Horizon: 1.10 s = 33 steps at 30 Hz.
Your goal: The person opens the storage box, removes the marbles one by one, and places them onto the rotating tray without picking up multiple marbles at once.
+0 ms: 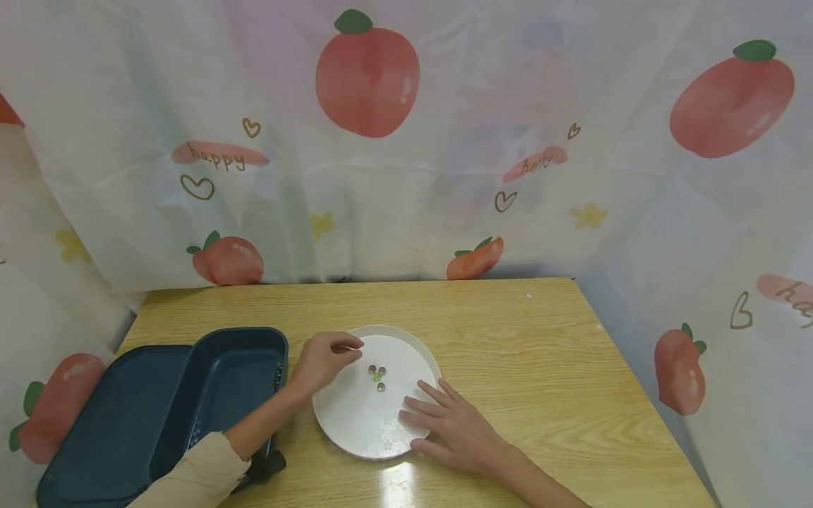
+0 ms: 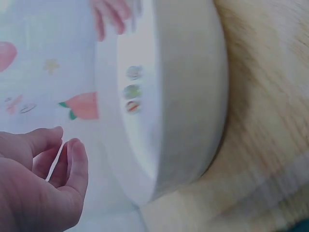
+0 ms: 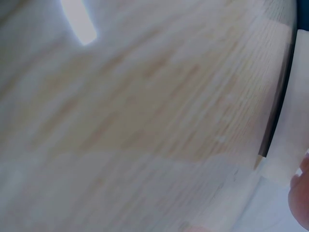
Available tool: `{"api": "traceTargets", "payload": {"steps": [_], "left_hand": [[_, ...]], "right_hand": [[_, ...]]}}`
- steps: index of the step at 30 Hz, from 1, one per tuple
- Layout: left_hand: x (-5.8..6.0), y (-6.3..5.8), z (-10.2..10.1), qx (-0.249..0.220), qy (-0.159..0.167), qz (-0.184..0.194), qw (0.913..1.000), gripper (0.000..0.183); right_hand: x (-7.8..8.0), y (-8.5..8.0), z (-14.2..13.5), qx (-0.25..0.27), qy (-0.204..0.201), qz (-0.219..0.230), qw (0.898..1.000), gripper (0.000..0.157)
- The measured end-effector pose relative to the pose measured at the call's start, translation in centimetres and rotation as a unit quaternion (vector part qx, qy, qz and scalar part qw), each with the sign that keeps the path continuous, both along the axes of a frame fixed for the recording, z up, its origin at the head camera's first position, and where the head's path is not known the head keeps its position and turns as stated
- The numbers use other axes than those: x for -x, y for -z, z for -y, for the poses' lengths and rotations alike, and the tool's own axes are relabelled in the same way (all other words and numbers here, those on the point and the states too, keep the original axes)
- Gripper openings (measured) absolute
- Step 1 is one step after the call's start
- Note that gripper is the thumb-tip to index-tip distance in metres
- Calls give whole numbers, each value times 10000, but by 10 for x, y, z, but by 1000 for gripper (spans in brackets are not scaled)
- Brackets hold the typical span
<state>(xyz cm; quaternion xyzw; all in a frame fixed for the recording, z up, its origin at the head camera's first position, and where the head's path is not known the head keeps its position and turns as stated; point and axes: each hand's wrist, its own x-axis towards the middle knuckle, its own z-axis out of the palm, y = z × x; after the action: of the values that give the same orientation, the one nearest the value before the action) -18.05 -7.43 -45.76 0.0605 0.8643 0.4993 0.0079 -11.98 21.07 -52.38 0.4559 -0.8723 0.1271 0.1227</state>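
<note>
A round white plate (image 1: 356,430) with a raised rim lies on the table and holds several small glassy marbles (image 1: 381,386) clustered near its middle. Over the plate's left rim hovers my left hand (image 1: 325,361), its thumb and fingers bent toward each other. In the left wrist view, a gap shows between the thumb and fingers of that hand (image 2: 48,179), and nothing is visible in it. My right hand (image 1: 454,428) rests on the plate's right rim with its fingers spread. Only a fingertip (image 3: 300,203) of it shows in the right wrist view, beside the pale rim.
To the left are a dark blue tray (image 1: 127,416) and a deeper dark blue tray (image 1: 238,360) overlapping it. Small green and dark beads (image 1: 278,374) lie along the deeper tray's right inner side. The wooden table (image 1: 521,353) meets a fruit-printed curtain (image 1: 406,190) behind.
</note>
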Motion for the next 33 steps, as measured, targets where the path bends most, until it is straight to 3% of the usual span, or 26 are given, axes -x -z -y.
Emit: {"api": "traceTargets", "payload": {"steps": [6, 13, 23, 33], "left_hand": [[-9, -18, 25, -50, -237, -16, 9997, 13], [-14, -24, 66, 143, -379, 51, 9992, 20], [-17, -16, 117, 774, -528, -175, 9955, 24], [-9, 4, 141, 802, -52, 112, 9967, 29]], "right_hand": [[0, -1, 1, 54, -20, -2, 10000, 43], [0, 0, 1, 86, -35, 7, 10000, 44], [-1, 0, 0, 47, -13, 35, 10000, 43], [0, 2, 0, 59, -16, -12, 10000, 43]]}}
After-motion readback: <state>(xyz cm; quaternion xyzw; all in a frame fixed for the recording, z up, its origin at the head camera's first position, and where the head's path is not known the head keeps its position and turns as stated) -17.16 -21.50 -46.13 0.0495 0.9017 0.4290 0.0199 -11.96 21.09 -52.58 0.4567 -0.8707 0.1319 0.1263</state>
